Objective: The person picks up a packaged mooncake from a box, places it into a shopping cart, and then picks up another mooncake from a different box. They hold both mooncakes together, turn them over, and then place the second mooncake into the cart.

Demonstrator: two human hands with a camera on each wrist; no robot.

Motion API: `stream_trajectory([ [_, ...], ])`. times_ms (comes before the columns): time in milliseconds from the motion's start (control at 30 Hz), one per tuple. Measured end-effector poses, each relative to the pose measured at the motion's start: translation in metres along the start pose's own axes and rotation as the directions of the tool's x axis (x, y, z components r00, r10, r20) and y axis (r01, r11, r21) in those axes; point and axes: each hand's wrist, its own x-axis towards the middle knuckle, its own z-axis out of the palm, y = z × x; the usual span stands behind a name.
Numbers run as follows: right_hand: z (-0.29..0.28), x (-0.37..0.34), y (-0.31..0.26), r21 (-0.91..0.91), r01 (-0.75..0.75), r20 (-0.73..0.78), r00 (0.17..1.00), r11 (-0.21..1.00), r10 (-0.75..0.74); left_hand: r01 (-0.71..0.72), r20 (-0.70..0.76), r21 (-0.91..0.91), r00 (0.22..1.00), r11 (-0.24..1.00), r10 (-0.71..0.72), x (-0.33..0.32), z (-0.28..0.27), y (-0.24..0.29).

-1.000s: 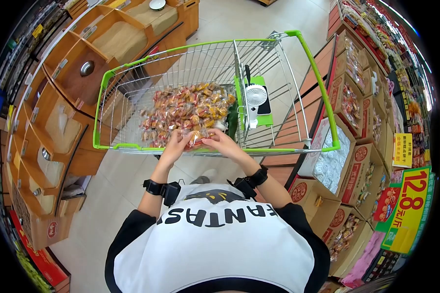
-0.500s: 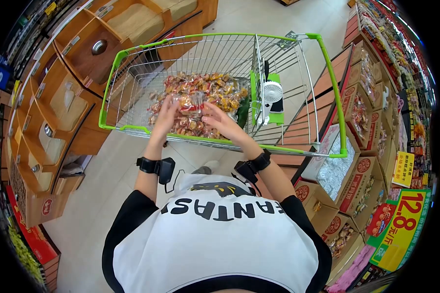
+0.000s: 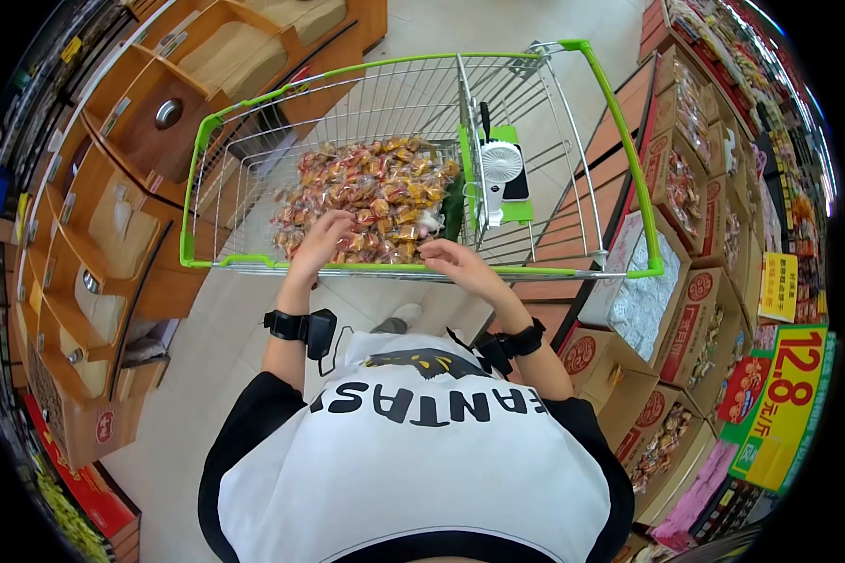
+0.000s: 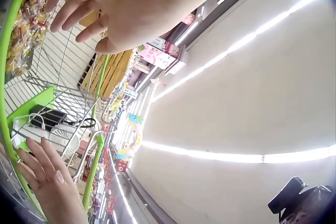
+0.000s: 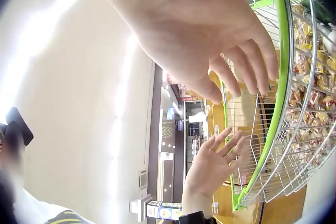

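Observation:
A heap of small, clear-wrapped packets with yellow and red contents fills the middle of the shopping cart. Over the heap's near left part is my left hand, its fingers loosely bent and holding nothing. My right hand is at the cart's green near rim, fingers relaxed and nothing in them. Both wrist views show the two palms apart, with no packet in either. Beside the heap lies a dark green item, partly covered. A white handheld fan and a dark phone rest on the green child-seat flap.
Wooden display bins curve along the left. On the right are cardboard boxes of packaged goods and a yellow-green price sign. Tiled floor shows between me and the bins.
My hands held a packet at the near rim, then brought it forward over the heap. Now they have let it go, drawn back towards me and moved apart.

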Motion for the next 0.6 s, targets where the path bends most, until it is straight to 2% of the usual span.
stream_trajectory([
  [67,-0.005,-0.013,0.0,-0.005,0.001,-0.035,0.999,1.0,-0.002,-0.064,0.101,0.021,0.993,0.998,0.061,0.006,0.011,-0.004],
  [133,-0.009,-0.026,-0.002,-0.009,0.003,-0.076,0.997,1.0,-0.003,-0.05,0.188,0.045,0.981,0.998,0.041,0.009,0.025,-0.001],
  [200,-0.014,-0.039,-0.003,0.066,-0.029,-0.101,0.994,0.997,0.036,0.0,0.292,0.044,0.956,0.999,-0.013,0.01,0.045,0.002],
  [367,-0.023,-0.075,-0.001,0.179,-0.055,-0.23,0.968,0.982,0.096,-0.084,0.465,0.03,0.883,0.996,0.06,0.014,0.093,0.012],
  [433,-0.028,-0.092,0.0,0.21,-0.06,-0.286,0.951,0.976,0.12,-0.116,0.579,-0.058,0.805,0.992,0.128,0.017,0.112,0.017],
  [467,-0.03,-0.101,0.001,0.194,-0.051,-0.329,0.937,0.98,0.114,-0.164,0.617,-0.003,0.776,0.987,0.131,0.016,0.12,0.024],
  [567,-0.035,-0.127,0.006,0.191,-0.04,-0.446,0.887,0.981,0.123,-0.168,0.705,-0.004,0.699,0.986,0.122,0.019,0.148,0.03],
  [600,-0.036,-0.136,0.009,0.201,-0.041,-0.479,0.867,0.979,0.135,-0.227,0.749,0.004,0.646,0.974,0.147,0.021,0.158,0.033],
])
